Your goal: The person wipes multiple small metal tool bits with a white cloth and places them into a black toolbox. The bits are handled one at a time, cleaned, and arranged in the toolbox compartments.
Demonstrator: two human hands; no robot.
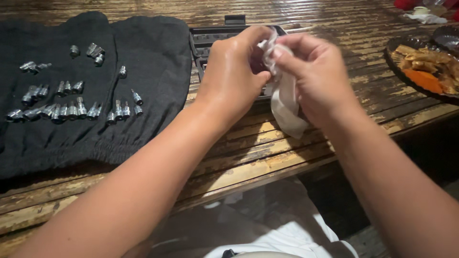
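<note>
A strip of white cloth (285, 102) hung between my two hands above the front part of the wooden table (267, 157), its upper end bunched at my fingertips and its loose tail drooping below my right palm. My right hand (313, 79) was closed around the cloth, thumb and fingers pinching the bunched top. My left hand (234, 71) was curled shut just beside it, fingertips pressed into the same bunch; whether a small part sat inside the wad I could not tell. By my reading, I was mid-wipe, rubbing something within the cloth, and the next move called for a firm pinch and a slow twist. Just behind my hands lay an open dark tool case (210, 40). Well off to my left, rows of small metal sockets and bits (71, 111) rested on a black cloth (143, 129). Far to my right stood a dark plate of food (420, 71).
</note>
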